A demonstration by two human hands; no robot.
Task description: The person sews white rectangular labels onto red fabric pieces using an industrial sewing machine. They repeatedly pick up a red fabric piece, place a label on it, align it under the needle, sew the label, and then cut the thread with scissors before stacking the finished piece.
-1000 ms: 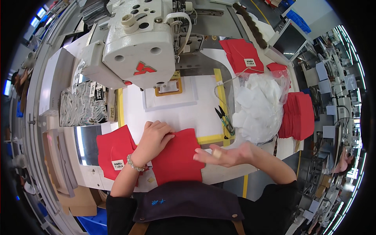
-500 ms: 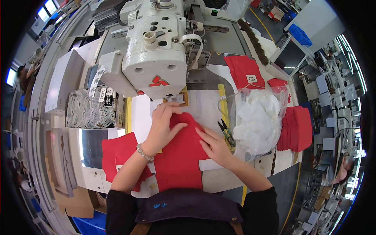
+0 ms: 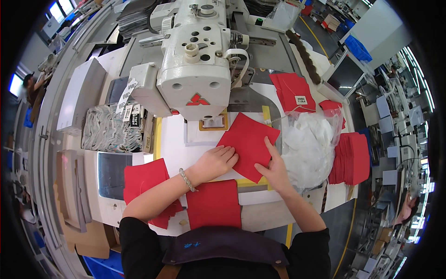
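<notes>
Over the white work plate, a red fabric piece (image 3: 248, 144) lies at a slant below the sewing machine head. My left hand (image 3: 216, 162) is at its lower left edge, fingers pressed together on the cloth, with the thumb not clearly seen. At the right edge my right hand (image 3: 274, 169) grips the same piece, its thumb on top and some fingers hidden beneath. Nearer to me, a second red piece (image 3: 213, 202) lies flat at the table's front. More red pieces (image 3: 146, 179) lie fanned out under my left forearm.
The white sewing machine (image 3: 195, 83) overhangs the plate, with a metal frame clamp (image 3: 213, 122) below it. A bag of white pieces (image 3: 309, 144), a red stack (image 3: 350, 158) and red pieces with a tag (image 3: 292, 90) stand right. A box of labels (image 3: 114, 128) is left.
The red piece between my hands has moved right and turned to a slant, uncovering the frame clamp. My right hand has shifted right; my left hand has moved lower. The second red piece now shows separately.
</notes>
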